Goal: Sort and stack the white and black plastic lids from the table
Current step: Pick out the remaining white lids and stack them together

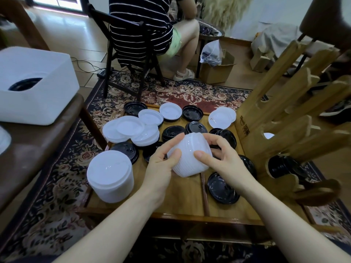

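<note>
Both hands hold a tilted stack of white lids (pixel 190 154) above the middle of the low wooden table (pixel 186 202). My left hand (pixel 163 166) grips its left side, and my right hand (pixel 222 158) grips its right side with thumb and fingers curled round it. A tall stack of white lids (pixel 110 177) stands at the table's near left corner. Loose white lids (pixel 131 128) lie overlapping at the far left, with others (pixel 221 117) at the far right. Black lids (pixel 191 112) are scattered over the table, and one (pixel 222 188) lies near my right wrist.
A wooden rack (pixel 288 118) stands at the table's right edge with black lids (pixel 283 166) in a lower slot. A white bin (pixel 34 99) holding black lids sits on a brown seat at left. A seated person on a dark chair (pixel 140 42) is behind the table.
</note>
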Available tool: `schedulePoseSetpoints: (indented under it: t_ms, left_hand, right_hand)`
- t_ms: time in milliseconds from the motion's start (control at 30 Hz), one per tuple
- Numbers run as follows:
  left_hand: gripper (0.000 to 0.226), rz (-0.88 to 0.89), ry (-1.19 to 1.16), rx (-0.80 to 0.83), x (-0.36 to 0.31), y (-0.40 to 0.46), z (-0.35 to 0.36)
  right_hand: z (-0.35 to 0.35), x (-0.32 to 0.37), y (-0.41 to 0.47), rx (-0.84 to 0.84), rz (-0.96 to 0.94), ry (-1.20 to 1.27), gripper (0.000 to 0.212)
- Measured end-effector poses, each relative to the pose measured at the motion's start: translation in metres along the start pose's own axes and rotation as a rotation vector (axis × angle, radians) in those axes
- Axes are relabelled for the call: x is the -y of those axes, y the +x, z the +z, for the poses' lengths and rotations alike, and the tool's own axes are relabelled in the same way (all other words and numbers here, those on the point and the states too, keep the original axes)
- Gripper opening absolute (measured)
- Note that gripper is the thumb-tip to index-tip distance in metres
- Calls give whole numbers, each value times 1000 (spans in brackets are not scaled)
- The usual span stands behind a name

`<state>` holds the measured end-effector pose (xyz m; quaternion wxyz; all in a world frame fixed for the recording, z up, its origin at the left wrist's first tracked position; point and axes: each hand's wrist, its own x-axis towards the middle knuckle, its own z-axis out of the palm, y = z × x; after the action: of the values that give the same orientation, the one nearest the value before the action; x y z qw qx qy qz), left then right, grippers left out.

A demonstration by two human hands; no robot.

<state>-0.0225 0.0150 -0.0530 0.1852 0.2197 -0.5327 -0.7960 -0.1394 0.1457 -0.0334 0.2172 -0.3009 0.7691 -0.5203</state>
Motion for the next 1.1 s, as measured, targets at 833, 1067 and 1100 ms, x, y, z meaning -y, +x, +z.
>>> schedulePoseSetpoints:
  t_ms: [833, 1067, 1100]
  left_hand:
    - [33, -80, -94, -3, -5, 3, -4]
    - [28, -100, -67, 10, -2, 3, -3]
    - [27, -110, -65, 19, -1, 2, -3]
  right_hand:
    - [-4, -2, 2, 59, 1, 54, 79]
    - [-12, 4, 0, 229, -132, -205, 78]
    - [-16, 4, 1, 261, -130, -215, 76]
